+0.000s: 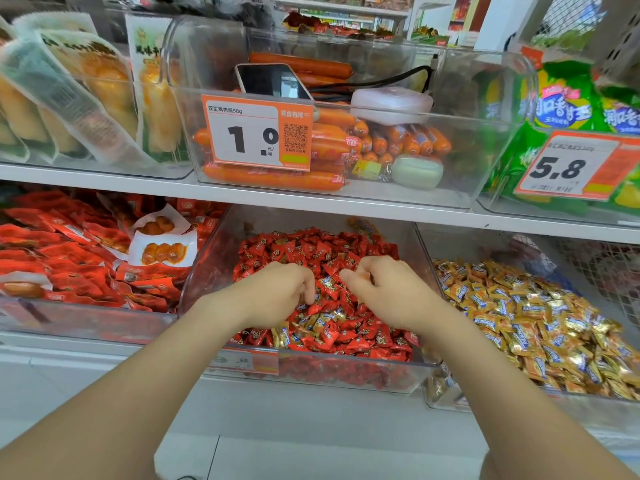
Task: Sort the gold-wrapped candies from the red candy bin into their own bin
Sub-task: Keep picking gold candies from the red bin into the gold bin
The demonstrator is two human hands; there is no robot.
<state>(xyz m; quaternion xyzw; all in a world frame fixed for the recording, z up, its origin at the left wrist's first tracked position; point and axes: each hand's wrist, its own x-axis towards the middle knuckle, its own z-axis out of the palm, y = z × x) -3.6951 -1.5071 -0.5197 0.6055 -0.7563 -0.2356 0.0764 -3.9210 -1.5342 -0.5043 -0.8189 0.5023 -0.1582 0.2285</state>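
Both hands are down in the red candy bin (346,374), the middle clear box under the white shelf (242,198). The L hand (277,294) is on the left part of the pile, w/ its fingers bent down into the candy. The R hand (384,294) is just beside it, fingers curled in too. Can't tell if either grip has a candy in it, bc the fingertips are hidden.

Between & just below the 2 hands lie some gold-wrapped candies (313,322), mixed in w/ the red candies (311,247). A few more gold ones sit near the front wall.

The gold bin (446,400) is right next to the red one, on the R side, w/ a big heap of gold candy inside.

On the L side is a box of red snack packs (69,261). Up on the shelf is a clear box w/ orange sausages (270,176), a phone (273,79) & a price tag (256,133) that says 1.0.
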